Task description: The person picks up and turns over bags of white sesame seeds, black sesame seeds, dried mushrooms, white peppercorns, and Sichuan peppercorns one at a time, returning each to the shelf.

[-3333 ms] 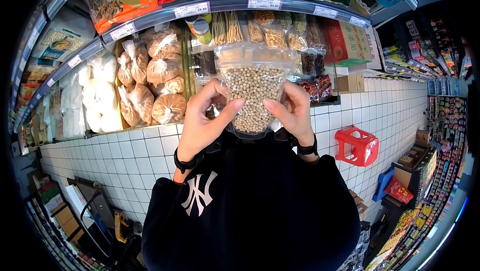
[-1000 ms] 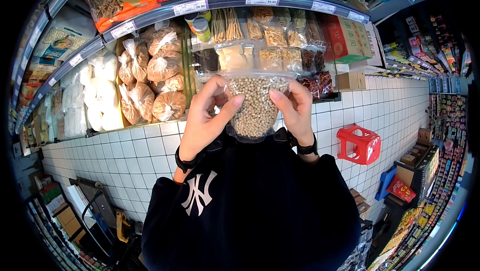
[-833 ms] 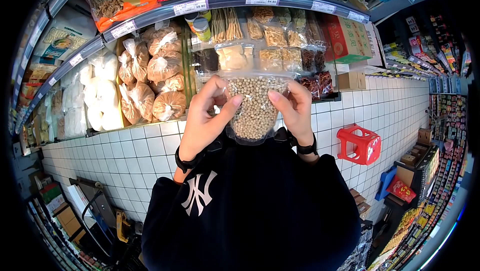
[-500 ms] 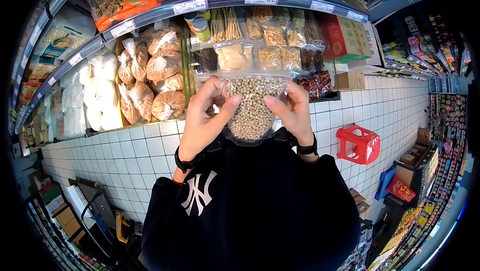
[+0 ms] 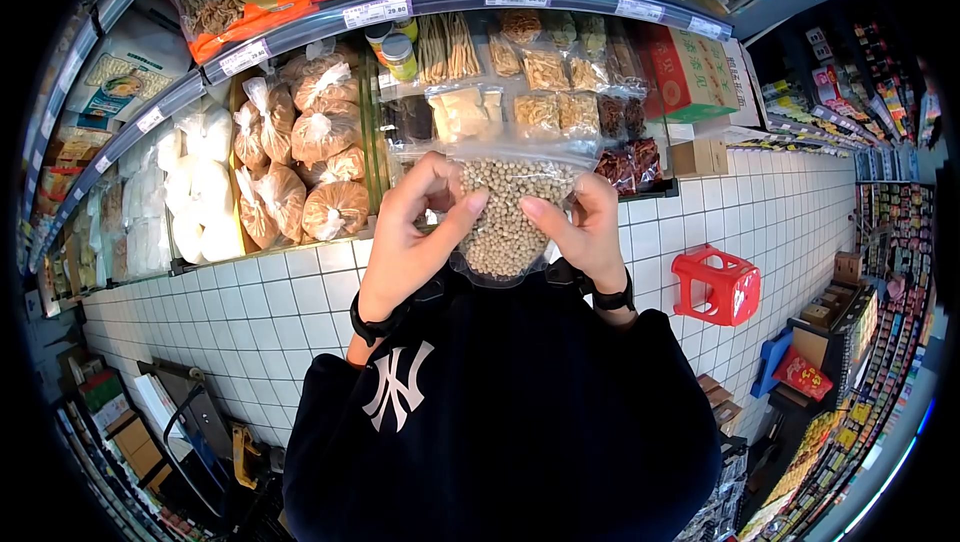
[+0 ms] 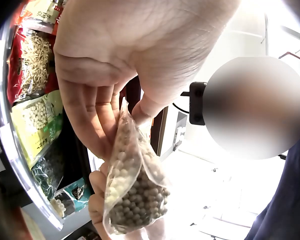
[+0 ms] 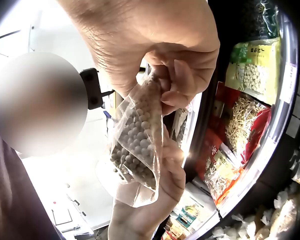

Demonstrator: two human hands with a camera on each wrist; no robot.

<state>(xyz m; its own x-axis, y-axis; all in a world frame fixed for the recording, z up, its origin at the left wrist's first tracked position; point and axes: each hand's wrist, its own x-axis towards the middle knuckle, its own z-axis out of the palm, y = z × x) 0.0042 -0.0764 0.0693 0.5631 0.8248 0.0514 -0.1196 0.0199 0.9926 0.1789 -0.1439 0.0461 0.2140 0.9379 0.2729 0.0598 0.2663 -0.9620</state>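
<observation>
A clear zip bag of pale round pellets (image 5: 505, 227) is held in front of the chest in the head view. My left hand (image 5: 415, 232) pinches its left side, thumb on the front face. The right hand (image 5: 590, 232) grips the opposite side, thumb also on the front. Seen from the left wrist, the bag (image 6: 135, 190) hangs tilted below the left hand (image 6: 125, 55), fingers behind it. In the right wrist view the bag (image 7: 135, 145) is pinched near its top edge by the right hand (image 7: 160, 45). Whether the zip is sealed, I cannot tell.
Beyond the bag stands a display with tied brown bags (image 5: 325, 132), white bags (image 5: 205, 182), small packets (image 5: 545, 72) and a red and green box (image 5: 690, 77). A shelf edge with price tags (image 5: 380, 10) runs above. A red stool (image 5: 716, 285) is on the tiled floor (image 5: 280, 312).
Compared with the earliest frame, the bag is tipped so its top lies lower, uncovering packets behind it. Since half a second ago, its top has shifted slightly right and the right thumb slightly left.
</observation>
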